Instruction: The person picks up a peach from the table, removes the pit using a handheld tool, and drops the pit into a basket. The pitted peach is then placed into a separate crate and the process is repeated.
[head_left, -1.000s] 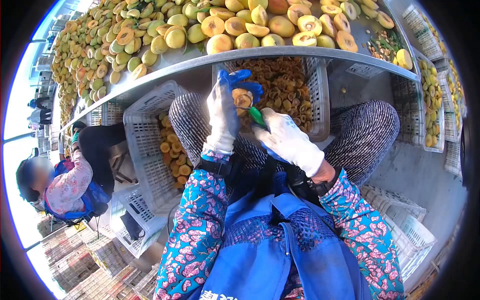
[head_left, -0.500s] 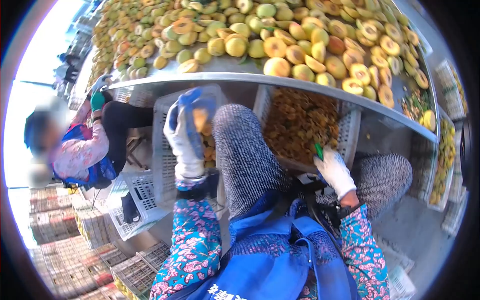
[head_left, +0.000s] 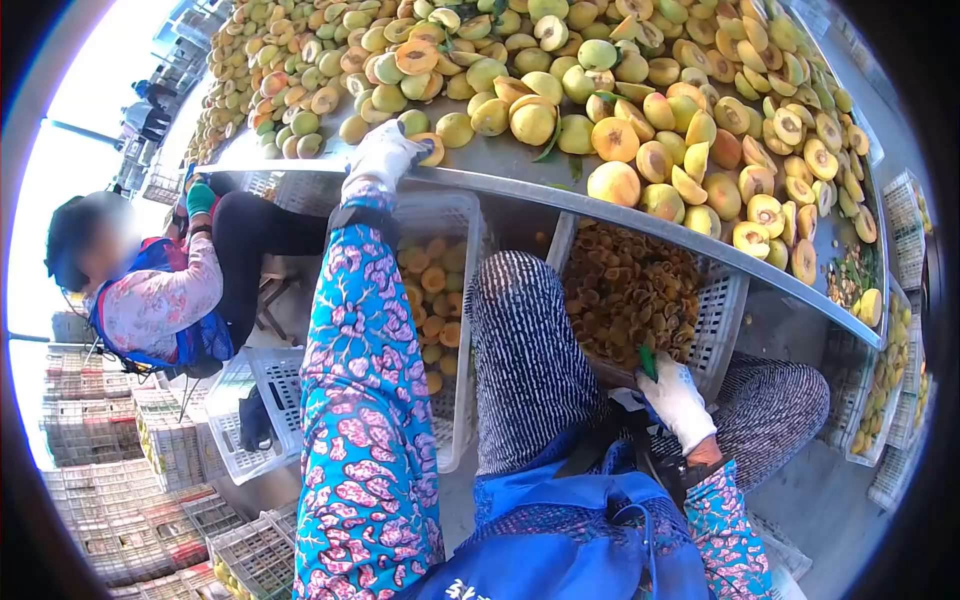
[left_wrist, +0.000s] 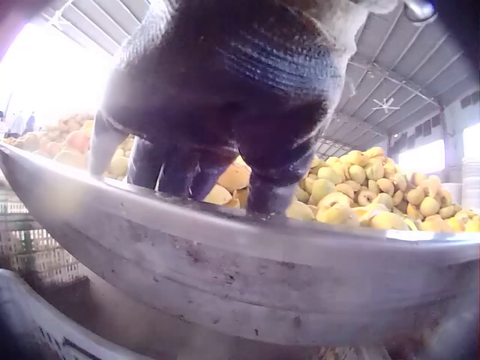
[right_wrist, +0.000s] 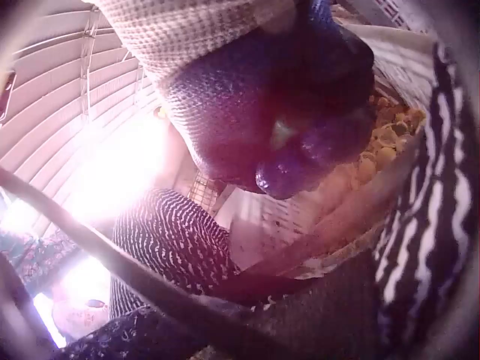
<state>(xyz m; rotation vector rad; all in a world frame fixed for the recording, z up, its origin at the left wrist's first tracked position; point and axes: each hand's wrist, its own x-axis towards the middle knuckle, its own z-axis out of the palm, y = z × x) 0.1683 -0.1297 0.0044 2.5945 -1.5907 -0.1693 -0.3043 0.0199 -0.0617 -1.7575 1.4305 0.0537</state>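
At the metal table's near rim (head_left: 480, 184), my gloved left hand (head_left: 385, 158) reaches over with fingers pointing down, beside a cut fruit half (head_left: 431, 149). The left wrist view shows this hand (left_wrist: 217, 97) with fingers spread behind the rim (left_wrist: 225, 217), an orange fruit (left_wrist: 235, 176) seen between them; a firm hold on it is not visible. Low over the right thigh, my right hand (head_left: 675, 405) grips a green-handled tool (head_left: 649, 363). Its blue-coated fingers (right_wrist: 315, 150) are curled in the right wrist view; the tool's working end is hidden.
Piled whole and halved fruit (head_left: 600, 85) covers much of the table. Below, one crate (head_left: 722, 315) holds brown-orange pieces; another (head_left: 462, 300) holds fruit halves. A seated person (head_left: 150, 290) is at left. Stacked crates (head_left: 110, 500) stand lower left.
My left hand moved from beside the tool, over the left crate, and up to the table edge; the fruit piece seen in it is gone. My right hand lowered rightward, still gripping the tool.
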